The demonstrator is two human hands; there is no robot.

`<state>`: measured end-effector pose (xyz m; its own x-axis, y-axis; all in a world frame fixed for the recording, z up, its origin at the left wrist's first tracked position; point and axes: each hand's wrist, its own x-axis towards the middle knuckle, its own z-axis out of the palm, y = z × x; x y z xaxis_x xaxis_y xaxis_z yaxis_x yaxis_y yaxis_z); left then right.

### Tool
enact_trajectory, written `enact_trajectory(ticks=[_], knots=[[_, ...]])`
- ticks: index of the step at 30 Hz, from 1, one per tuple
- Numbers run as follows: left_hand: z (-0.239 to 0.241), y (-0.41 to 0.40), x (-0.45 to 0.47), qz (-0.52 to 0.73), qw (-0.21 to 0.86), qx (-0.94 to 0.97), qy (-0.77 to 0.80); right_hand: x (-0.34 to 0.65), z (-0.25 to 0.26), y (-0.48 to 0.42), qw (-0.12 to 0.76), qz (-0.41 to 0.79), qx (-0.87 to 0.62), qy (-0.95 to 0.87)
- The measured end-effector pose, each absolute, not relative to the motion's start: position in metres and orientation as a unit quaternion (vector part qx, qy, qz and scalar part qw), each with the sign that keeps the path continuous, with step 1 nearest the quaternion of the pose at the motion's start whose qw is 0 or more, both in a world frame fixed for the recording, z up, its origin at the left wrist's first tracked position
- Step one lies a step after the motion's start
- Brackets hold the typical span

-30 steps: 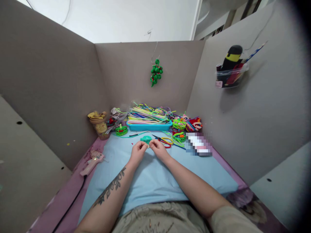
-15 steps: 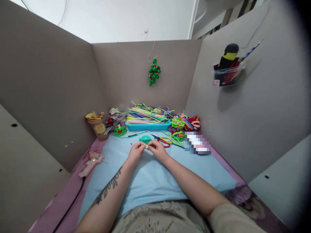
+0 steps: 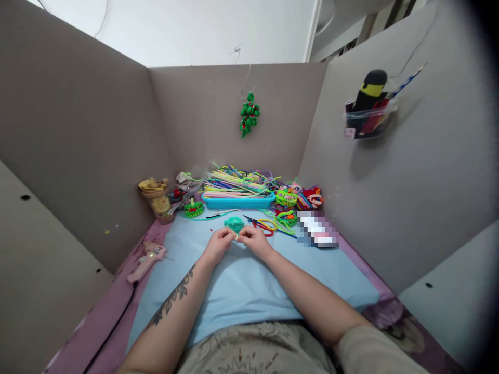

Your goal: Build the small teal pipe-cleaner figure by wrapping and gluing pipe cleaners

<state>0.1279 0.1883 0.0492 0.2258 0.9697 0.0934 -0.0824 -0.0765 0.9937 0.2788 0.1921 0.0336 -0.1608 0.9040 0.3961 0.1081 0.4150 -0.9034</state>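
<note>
My left hand [image 3: 219,244] and my right hand [image 3: 252,240] meet fingertip to fingertip over the light blue mat [image 3: 249,280], and between them I pinch a small pale piece [image 3: 236,236]; it is too small for me to tell what it is. My thumbs and forefingers are closed on it, the other fingers curled in. My forearms lie on the mat, the left one with a dark tattoo.

Just beyond my fingertips a teal craft piece [image 3: 234,223] lies on the mat, so close to my hands that I cannot tell whether they touch it. Just to its right are scissors [image 3: 260,225] with red and yellow handles, blades pointing left. Farther back stands a blue tray [image 3: 238,201] heaped with pipe cleaners [image 3: 234,184] in many colours, some spilling over the sides. Left of the tray sits a green craft figure [image 3: 194,209], and beyond that, near the corner, a tan cup [image 3: 158,200]. Right of the tray is a cluster of bright finished pieces [image 3: 298,200].

On the purple counter [image 3: 117,306] at my left, off the mat, lies a pink glue gun [image 3: 146,259] with its dark cord running toward me. Grey partition walls [image 3: 86,135] close in the counter on three sides. A green ornament [image 3: 248,113] hangs from a hook on the back one, and a clear bin [image 3: 369,120] holding a black and yellow object is fixed to the right one.
</note>
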Motion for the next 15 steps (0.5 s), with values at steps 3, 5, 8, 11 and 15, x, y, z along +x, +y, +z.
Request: enact_trajectory(ticks=[3,5,8,11,15], knots=[[0.0491,0.1881,0.1262,0.471,0.55,0.564,0.397,0.2794,0.035,0.1914,0.513,0.389,-0.387,-0.66],[0.0491,0.1884,0.1257,0.471,0.551,0.564,0.395,0.2799,0.0358,0.1911,0.51,0.387,-0.387,-0.664],[0.0493,0.1891,0.1271,0.492,0.554,0.545,0.393,0.28,0.036,0.1909,0.523,0.352,-0.379,-0.677],[0.0498,0.189,0.1307,0.514,0.561,0.513,0.397,0.2792,0.0351,0.1904,0.526,0.283,-0.38,-0.706],[0.05,0.1876,0.1346,0.52,0.561,0.503,0.402,0.2777,0.035,0.1885,0.528,0.207,-0.382,-0.729]])
